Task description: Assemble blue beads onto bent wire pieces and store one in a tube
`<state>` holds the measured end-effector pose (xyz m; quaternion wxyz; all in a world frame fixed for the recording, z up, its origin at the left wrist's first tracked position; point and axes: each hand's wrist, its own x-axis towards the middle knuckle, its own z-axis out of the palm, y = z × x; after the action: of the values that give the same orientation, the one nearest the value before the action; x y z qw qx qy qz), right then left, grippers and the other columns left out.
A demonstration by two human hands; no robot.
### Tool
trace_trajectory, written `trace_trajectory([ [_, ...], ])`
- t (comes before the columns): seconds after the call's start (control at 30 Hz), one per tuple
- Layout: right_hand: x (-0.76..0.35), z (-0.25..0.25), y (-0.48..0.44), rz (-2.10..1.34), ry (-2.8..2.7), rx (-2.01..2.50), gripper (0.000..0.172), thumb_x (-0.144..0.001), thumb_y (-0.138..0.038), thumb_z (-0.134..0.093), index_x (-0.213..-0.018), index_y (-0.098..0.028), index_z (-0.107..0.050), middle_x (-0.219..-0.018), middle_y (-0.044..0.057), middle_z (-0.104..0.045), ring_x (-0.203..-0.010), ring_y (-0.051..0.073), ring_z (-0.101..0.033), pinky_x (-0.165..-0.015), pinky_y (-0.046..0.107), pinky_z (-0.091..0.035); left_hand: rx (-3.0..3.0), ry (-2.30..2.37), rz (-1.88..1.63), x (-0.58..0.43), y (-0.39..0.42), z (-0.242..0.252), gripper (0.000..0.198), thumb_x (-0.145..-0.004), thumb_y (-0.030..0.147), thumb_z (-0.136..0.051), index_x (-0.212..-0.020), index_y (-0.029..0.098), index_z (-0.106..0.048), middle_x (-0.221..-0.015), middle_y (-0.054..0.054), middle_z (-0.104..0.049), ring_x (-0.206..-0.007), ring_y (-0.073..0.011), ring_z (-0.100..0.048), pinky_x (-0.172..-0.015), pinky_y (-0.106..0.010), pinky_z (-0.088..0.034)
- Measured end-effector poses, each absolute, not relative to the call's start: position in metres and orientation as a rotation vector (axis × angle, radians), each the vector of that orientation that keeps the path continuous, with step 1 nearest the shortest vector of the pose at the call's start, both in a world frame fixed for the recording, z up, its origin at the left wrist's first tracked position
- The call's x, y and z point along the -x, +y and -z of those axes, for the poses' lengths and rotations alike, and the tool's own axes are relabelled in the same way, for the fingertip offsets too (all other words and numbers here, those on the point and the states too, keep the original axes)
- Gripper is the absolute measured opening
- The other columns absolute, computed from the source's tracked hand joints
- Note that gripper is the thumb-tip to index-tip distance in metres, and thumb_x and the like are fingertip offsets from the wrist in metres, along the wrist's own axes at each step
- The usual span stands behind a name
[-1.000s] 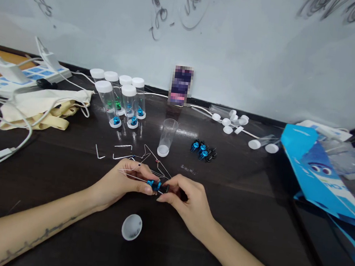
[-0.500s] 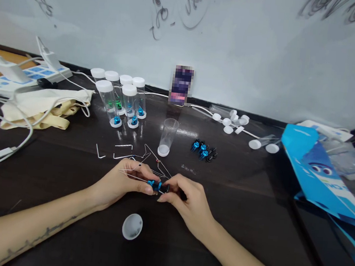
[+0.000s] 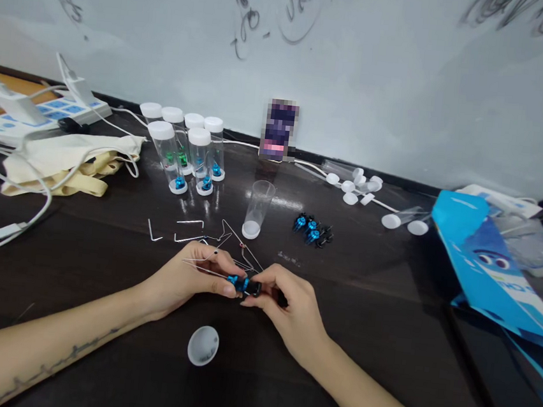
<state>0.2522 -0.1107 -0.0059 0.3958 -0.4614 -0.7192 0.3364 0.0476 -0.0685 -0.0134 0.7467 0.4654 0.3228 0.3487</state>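
Note:
My left hand (image 3: 187, 280) and my right hand (image 3: 286, 307) meet at the middle of the dark table (image 3: 385, 317). Between their pinched fingertips sits a small blue and black part (image 3: 243, 284). The left fingers close on its blue end, and thin metal wires (image 3: 235, 251) pass under that hand. The right thumb and forefinger pinch the black end. A white cap (image 3: 203, 345) lies upside down just below the hands. An open clear tube (image 3: 257, 209) stands beyond them.
Several capped tubes (image 3: 187, 150) with blue and green parts stand at the back left. More blue and black parts (image 3: 312, 230) lie right of the open tube. Loose caps (image 3: 357, 186), cloth bag (image 3: 64, 164), power strip (image 3: 35, 113) and a blue packet (image 3: 490, 269) ring the area.
The hands stay nearly where they were. The black end of the small part shows a little more between the fingertips.

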Motion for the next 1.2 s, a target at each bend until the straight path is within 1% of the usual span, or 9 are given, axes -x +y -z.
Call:
trace_trajectory([
  [0.13, -0.2519, 0.0052, -0.1102, -0.907, -1.842, 1.156, 0.017, -0.079, -0.024, -0.076, -0.073, -0.018, -0.061, -0.060, -0.007, -0.053, -0.054, 0.009, -0.046, -0.052, 0.019, -0.034, -1.002, 0.722, -0.762, -0.0477, -0.0683, 0.0142, 0.021, -0.062, 0.005, -0.084, -0.076, 0.020, -0.079, -0.077, 0.001, -0.075, -0.069, -0.0117, -0.069, -0.067, -0.020, -0.054],
  [0.33, -0.2519, 0.0057, -0.1105, -0.857, -1.827, 1.178, 0.014, -0.078, -0.016, -0.076, -0.079, -0.018, -0.062, -0.065, -0.006, -0.057, -0.059, 0.010, -0.051, -0.056, 0.020, -0.037, -1.006, 0.701, -0.767, -0.0484, -0.0680, 0.0142, 0.020, -0.063, 0.005, -0.083, -0.076, 0.020, -0.079, -0.076, 0.000, -0.076, -0.072, -0.0123, -0.070, -0.068, -0.019, -0.054],
  [0.47, -0.2529, 0.0056, -0.1107, -0.927, -1.857, 1.155, 0.019, -0.081, -0.025, -0.075, -0.072, -0.018, -0.060, -0.060, -0.007, -0.052, -0.054, 0.009, -0.046, -0.052, 0.019, -0.034, -0.999, 0.720, -0.765, -0.0487, -0.0675, 0.0142, 0.022, -0.061, 0.004, -0.084, -0.076, 0.020, -0.079, -0.077, 0.001, -0.076, -0.069, -0.0115, -0.069, -0.067, -0.019, -0.055],
  [0.53, -0.2528, 0.0058, -0.1106, -0.936, -1.868, 1.149, 0.019, -0.083, -0.026, -0.073, -0.071, -0.018, -0.059, -0.060, -0.007, -0.052, -0.053, 0.008, -0.045, -0.052, 0.019, -0.034, -1.005, 0.721, -0.762, -0.0487, -0.0672, 0.0143, 0.022, -0.061, 0.004, -0.084, -0.076, 0.020, -0.079, -0.077, 0.001, -0.075, -0.069, -0.0115, -0.069, -0.066, -0.019, -0.055],
  [0.67, -0.2521, 0.0065, -0.1109, -0.852, -1.833, 1.172, 0.014, -0.079, -0.020, -0.076, -0.080, -0.018, -0.062, -0.064, -0.006, -0.056, -0.057, 0.009, -0.049, -0.055, 0.019, -0.036, -1.011, 0.705, -0.767, -0.0485, -0.0673, 0.0135, 0.020, -0.063, 0.005, -0.083, -0.075, 0.020, -0.079, -0.077, 0.000, -0.076, -0.071, -0.0119, -0.069, -0.068, -0.019, -0.055],
  [0.77, -0.2524, 0.0059, -0.1112, -0.863, -1.838, 1.163, 0.016, -0.079, -0.024, -0.076, -0.076, -0.018, -0.062, -0.062, -0.006, -0.054, -0.056, 0.010, -0.048, -0.054, 0.020, -0.036, -1.002, 0.718, -0.770, -0.0480, -0.0682, 0.0127, 0.021, -0.061, 0.004, -0.084, -0.075, 0.020, -0.079, -0.077, 0.001, -0.076, -0.071, -0.0112, -0.069, -0.067, -0.018, -0.054],
  [0.87, -0.2528, 0.0050, -0.1108, -0.914, -1.885, 1.130, 0.019, -0.085, -0.028, -0.071, -0.071, -0.018, -0.061, -0.059, -0.006, -0.052, -0.053, 0.009, -0.045, -0.052, 0.020, -0.035, -1.003, 0.728, -0.760, -0.0477, -0.0691, 0.0127, 0.022, -0.060, 0.004, -0.084, -0.075, 0.019, -0.079, -0.076, 0.001, -0.075, -0.068, -0.0107, -0.068, -0.066, -0.018, -0.054],
  [1.03, -0.2525, 0.0053, -0.1105, -0.849, -1.848, 1.172, 0.014, -0.081, -0.025, -0.075, -0.078, -0.018, -0.063, -0.064, -0.005, -0.058, -0.058, 0.010, -0.050, -0.056, 0.020, -0.038, -0.990, 0.728, -0.760, -0.0476, -0.0693, 0.0129, 0.021, -0.061, 0.005, -0.084, -0.075, 0.020, -0.079, -0.077, 0.000, -0.075, -0.070, -0.0126, -0.069, -0.069, -0.021, -0.055],
  [1.2, -0.2537, 0.0039, -0.1106, -0.925, -1.918, 1.155, 0.026, -0.090, -0.036, -0.064, -0.071, -0.018, -0.063, -0.059, -0.004, -0.056, -0.052, 0.010, -0.050, -0.054, 0.021, -0.037, -1.002, 0.736, -0.755, -0.0477, -0.0693, 0.0121, 0.022, -0.060, 0.004, -0.084, -0.076, 0.019, -0.080, -0.075, 0.000, -0.075, -0.068, -0.0112, -0.068, -0.065, -0.019, -0.054],
])
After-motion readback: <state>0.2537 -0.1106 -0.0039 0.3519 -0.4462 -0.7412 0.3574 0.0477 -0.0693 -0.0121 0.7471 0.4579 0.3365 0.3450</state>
